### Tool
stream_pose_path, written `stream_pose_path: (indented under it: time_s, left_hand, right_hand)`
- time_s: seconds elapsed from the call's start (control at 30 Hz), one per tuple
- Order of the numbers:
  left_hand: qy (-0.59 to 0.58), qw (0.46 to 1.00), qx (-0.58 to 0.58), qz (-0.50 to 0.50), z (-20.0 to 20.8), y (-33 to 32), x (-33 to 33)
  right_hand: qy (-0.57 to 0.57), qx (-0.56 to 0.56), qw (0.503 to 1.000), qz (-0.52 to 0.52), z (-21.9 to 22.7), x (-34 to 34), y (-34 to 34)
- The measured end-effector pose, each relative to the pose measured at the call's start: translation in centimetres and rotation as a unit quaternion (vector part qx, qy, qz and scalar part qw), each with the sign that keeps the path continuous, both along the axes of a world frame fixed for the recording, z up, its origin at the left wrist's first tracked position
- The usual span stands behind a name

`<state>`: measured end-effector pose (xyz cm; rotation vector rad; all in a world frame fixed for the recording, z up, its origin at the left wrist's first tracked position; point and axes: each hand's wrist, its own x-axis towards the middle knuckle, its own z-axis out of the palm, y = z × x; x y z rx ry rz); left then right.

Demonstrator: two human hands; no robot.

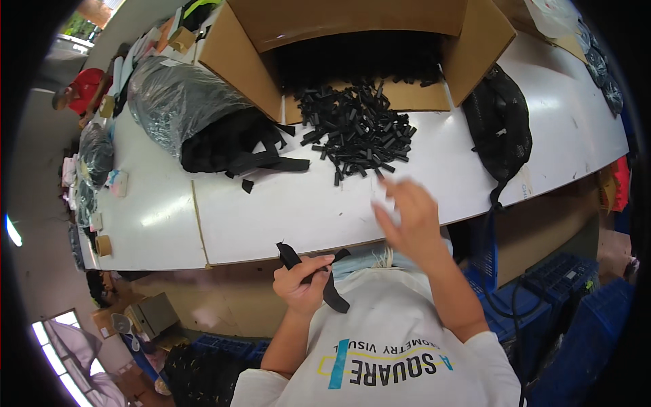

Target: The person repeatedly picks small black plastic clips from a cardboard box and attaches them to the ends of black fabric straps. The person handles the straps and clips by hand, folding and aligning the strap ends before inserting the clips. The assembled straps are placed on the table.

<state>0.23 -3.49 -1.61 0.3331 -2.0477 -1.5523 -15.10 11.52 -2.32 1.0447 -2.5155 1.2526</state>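
Observation:
My left hand (pixel 303 282) is closed around a black webbing strap (pixel 333 293), whose ends stick out above and below the fingers, close to my shirt front. My right hand (pixel 409 217), smeared a little by motion, hovers over the near part of the table with thumb and fingers apart. Nothing shows between them. Just beyond its fingertips lies a heap of small black tube-like pieces (pixel 359 129), spilling from the mouth of a cardboard box (pixel 239 64). More black straps (pixel 230 146) poke out of a clear plastic bag (pixel 180 95) left of the heap.
The white table (pixel 271 210) ends close to my body. A black mesh bag (pixel 500 125) lies at the right, its cord hanging over the edge. Blue crates (pixel 563 271) stand below at the right. A tape roll (pixel 103 245) sits far left; a person in red (pixel 87 91) is beyond.

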Motion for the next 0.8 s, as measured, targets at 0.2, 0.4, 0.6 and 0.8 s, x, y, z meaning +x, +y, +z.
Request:
stream_pose_path:
  time_s: [0.2,0.4,0.6,0.8]
  left_hand:
    - [-0.015,0.999,0.002,0.045,-0.1,-0.7,0.5]
    - [-0.047,0.999,0.024,0.001,-0.4,-1.3,0.1]
    - [-0.023,0.999,0.007,0.033,-1.2,-0.7,-1.8]
    - [-0.021,0.995,-0.095,-0.032,-0.1,1.0,-4.0]
  right_hand:
    - [-0.025,0.17,0.985,-0.019,-2.6,-7.9,-5.5]
    - [-0.039,0.131,0.991,-0.005,-3.3,-8.1,-5.3]
    - [-0.006,-0.107,0.994,0.0,0.7,-4.7,-0.5]
    - [-0.429,-0.347,0.831,0.062,1.5,3.9,3.0]
